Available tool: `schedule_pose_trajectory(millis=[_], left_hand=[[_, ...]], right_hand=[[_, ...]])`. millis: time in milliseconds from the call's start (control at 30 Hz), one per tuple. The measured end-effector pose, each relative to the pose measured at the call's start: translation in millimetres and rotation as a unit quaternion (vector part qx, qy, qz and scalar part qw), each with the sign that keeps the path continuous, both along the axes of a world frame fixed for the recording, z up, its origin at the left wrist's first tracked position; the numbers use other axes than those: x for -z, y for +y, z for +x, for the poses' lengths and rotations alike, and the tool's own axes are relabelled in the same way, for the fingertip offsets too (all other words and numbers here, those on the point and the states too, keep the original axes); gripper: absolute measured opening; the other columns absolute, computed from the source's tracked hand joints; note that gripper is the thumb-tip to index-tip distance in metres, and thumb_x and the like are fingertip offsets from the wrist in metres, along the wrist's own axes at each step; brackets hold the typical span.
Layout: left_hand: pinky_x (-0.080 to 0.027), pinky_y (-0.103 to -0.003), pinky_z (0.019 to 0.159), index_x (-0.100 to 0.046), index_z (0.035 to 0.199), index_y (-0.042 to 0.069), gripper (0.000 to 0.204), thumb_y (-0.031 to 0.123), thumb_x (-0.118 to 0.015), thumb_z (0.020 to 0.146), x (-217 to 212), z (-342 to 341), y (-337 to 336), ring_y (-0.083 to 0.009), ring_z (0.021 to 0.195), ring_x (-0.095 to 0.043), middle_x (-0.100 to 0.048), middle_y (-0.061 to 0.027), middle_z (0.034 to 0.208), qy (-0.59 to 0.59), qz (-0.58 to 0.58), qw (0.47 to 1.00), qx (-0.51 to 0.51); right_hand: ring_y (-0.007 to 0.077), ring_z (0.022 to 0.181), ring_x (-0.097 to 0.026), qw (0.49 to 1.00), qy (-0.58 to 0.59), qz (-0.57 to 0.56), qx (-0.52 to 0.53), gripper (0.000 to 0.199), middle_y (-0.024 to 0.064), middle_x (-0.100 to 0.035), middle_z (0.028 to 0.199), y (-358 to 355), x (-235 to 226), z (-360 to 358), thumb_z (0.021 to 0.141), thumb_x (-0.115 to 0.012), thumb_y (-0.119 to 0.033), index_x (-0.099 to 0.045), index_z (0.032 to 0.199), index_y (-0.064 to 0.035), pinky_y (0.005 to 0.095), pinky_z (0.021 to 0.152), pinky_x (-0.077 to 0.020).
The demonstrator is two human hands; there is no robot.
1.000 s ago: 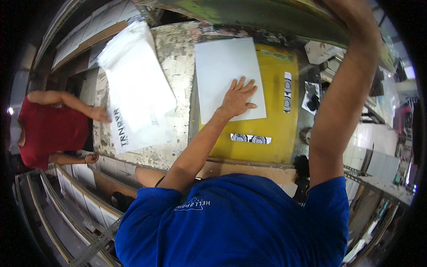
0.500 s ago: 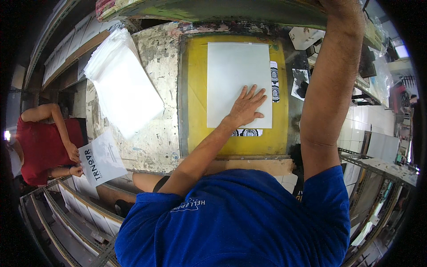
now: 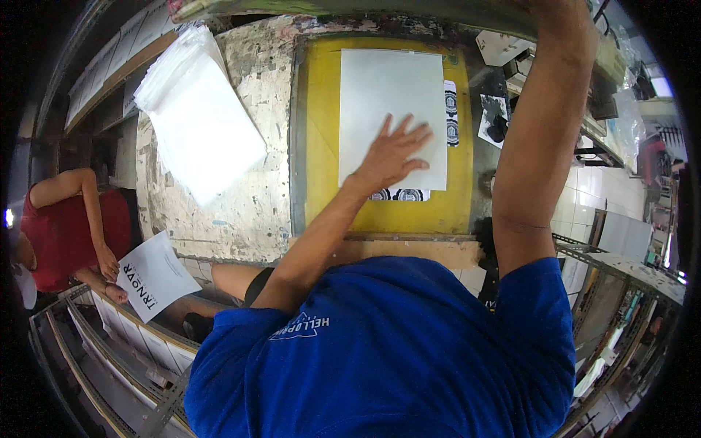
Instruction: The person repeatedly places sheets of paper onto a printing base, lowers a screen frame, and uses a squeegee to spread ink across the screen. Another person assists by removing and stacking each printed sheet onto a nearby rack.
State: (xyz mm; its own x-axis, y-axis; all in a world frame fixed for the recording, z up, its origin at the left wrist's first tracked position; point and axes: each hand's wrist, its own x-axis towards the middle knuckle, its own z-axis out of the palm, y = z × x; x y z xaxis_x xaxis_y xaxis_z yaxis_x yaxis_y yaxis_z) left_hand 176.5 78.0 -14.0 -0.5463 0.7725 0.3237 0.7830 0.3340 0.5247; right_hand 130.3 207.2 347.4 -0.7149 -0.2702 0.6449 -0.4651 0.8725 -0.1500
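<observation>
A white sheet [image 3: 392,91] lies on a yellow board [image 3: 321,160] in front of me. My left hand [image 3: 387,159] is over its lower right half, fingers spread and slightly blurred; whether it touches the paper I cannot tell. Papers with black round prints [image 3: 451,117] stick out from under the sheet's right and near edges. My right arm [image 3: 544,139] is stretched up to the top edge of the picture, beside a green-stained frame [image 3: 365,9]; the hand itself is cut off there.
A fanned stack of white sheets [image 3: 208,117] lies on the paint-worn table [image 3: 241,233] to the left. At far left, a person in a red top [image 3: 77,233] holds a printed sheet [image 3: 171,274]. Metal racks [image 3: 102,358] stand near left, and a black-smeared paper [image 3: 493,120] lies right of the board.
My left hand has moved slightly left over the sheet, and its fingers have shifted. The whole view has tilted, so the table sits higher. The other person's printed sheet has turned and come lower.
</observation>
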Motion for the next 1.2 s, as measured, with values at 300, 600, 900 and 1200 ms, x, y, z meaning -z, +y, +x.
schedule_pose_trajectory(millis=[300, 600, 900, 1200], left_hand=[[-0.053, -0.039, 0.1, -0.036, 0.151, -0.006, 0.106, 0.004, -0.094, 0.064, -126, 39, -134, -0.0238, 0.112, -0.063, -0.063, -0.0116, 0.126, -0.305, 0.492, 0.737, -0.348], [-0.041, -0.043, 0.109, -0.061, 0.137, 0.003, 0.086, 0.019, -0.096, 0.06, 20, 104, -180, -0.0315, 0.128, -0.051, -0.055, -0.0163, 0.142, -0.154, 0.206, 0.892, -0.372], [-0.026, -0.052, 0.113, -0.064, 0.133, 0.005, 0.075, 0.048, -0.081, 0.074, 22, 107, -190, -0.0412, 0.133, -0.037, -0.042, -0.0218, 0.151, -0.067, 0.042, 0.915, -0.397], [-0.026, -0.052, 0.113, -0.064, 0.136, 0.007, 0.074, 0.05, -0.078, 0.077, 25, 111, -193, -0.0412, 0.135, -0.038, -0.042, -0.0241, 0.151, -0.117, 0.044, 0.905, -0.407]], right_hand=[[0.0286, 0.069, -0.064, 0.997, -0.078, -0.002, 0.027, 0.05, 0.0115, -0.064, 0.077, -14, 113, 96, 0.071, -0.081, -0.015, -0.075, 0.12, -0.0208, 0.0387, 0.066, -0.0515], [0.0325, 0.08, -0.06, 0.965, -0.253, -0.072, 0.004, 0.059, 0.01, -0.061, 0.087, -25, 298, 130, 0.075, -0.08, -0.018, -0.067, 0.132, -0.0257, 0.0474, 0.078, -0.0476], [0.0289, 0.109, -0.052, 0.96, -0.263, 0.002, 0.092, 0.08, 0.01, -0.056, 0.11, -12, 341, 63, 0.061, -0.077, -0.011, -0.06, 0.138, -0.0215, 0.0521, 0.097, -0.0324], [0.0292, 0.109, -0.053, 0.988, -0.116, 0.041, 0.093, 0.075, 0.0086, -0.058, 0.109, 46, 366, -116, 0.064, -0.07, -0.019, -0.061, 0.138, -0.0249, 0.0528, 0.096, -0.0326]])
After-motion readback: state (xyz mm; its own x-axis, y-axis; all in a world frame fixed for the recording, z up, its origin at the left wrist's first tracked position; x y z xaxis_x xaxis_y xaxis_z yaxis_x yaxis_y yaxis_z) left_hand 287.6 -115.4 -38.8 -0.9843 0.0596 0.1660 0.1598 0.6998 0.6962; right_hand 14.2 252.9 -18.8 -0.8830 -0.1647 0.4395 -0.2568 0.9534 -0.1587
